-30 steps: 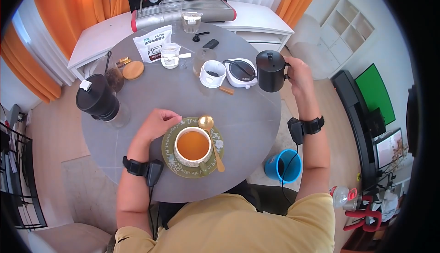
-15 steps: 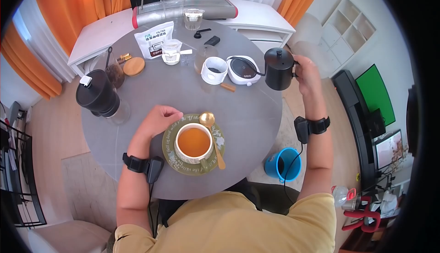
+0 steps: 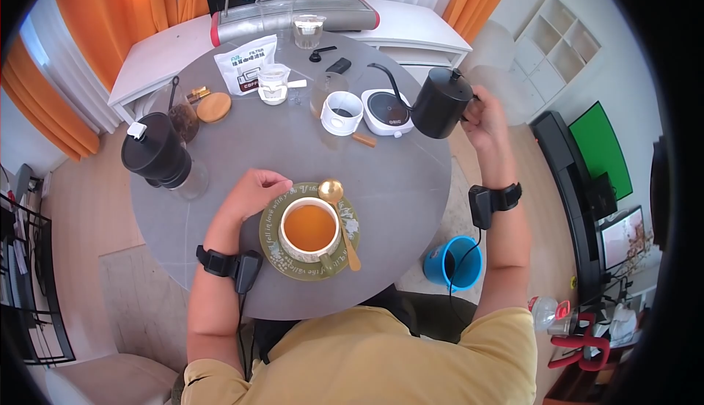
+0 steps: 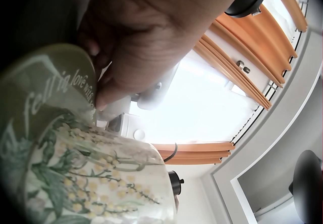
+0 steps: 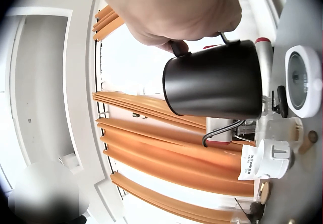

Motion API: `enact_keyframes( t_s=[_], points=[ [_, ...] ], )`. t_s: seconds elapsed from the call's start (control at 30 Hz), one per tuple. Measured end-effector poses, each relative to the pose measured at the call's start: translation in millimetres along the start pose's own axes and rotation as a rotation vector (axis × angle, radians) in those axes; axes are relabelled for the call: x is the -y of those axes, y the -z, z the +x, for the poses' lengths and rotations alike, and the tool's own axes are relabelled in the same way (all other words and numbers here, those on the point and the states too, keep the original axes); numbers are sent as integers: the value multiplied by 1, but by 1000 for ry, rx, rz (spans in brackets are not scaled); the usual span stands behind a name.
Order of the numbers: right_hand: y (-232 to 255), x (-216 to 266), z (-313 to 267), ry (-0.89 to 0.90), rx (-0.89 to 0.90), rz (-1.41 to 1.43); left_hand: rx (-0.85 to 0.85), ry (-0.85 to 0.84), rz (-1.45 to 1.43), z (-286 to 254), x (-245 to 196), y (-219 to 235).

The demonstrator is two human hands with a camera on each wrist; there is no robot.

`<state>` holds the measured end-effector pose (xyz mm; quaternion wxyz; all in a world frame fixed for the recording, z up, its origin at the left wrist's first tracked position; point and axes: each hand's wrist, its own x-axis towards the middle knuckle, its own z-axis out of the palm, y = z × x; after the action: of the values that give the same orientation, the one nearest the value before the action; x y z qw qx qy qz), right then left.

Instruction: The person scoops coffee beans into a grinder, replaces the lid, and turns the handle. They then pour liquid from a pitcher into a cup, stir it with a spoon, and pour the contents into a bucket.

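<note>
Higher than the table [image 3: 242, 141], right hand [image 3: 487, 118] around the kettle handle [image 5: 178, 48]

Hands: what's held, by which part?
Right hand: black gooseneck kettle, by its handle. Left hand: at edge of the green saucer; can't tell if it grips.

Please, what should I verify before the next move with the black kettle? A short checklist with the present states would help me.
1. Grip: ok. The right hand holds the black gooseneck kettle by its handle.
2. Kettle lid in place: ok.
3. Spout over the white cup: not ok, if pouring comes next; in the head view, its tip shows clear of the cup.
4. Water inside the kettle: cannot tell; its walls are opaque.
5. Left hand away from the kettle: ok; it is at the olive saucer's rim.
6. Floral teacup upright: ok.
</note>
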<state>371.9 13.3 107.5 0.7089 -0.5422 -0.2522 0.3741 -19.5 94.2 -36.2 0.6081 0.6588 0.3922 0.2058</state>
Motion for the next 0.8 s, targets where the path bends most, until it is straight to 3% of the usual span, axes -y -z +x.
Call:
enact_keyframes(
  t_s=[0.17,0.5,0.8],
  points=[
    [4,-22,17,-42,28,163,6,-3,11,-1,-3,-1],
    [-7,-95,72,25,-157,162,-9,12,20,-2,-5,0],
    [-22,-116,65,124,-162,149,20,10,-11,1,2,1]
  ],
)
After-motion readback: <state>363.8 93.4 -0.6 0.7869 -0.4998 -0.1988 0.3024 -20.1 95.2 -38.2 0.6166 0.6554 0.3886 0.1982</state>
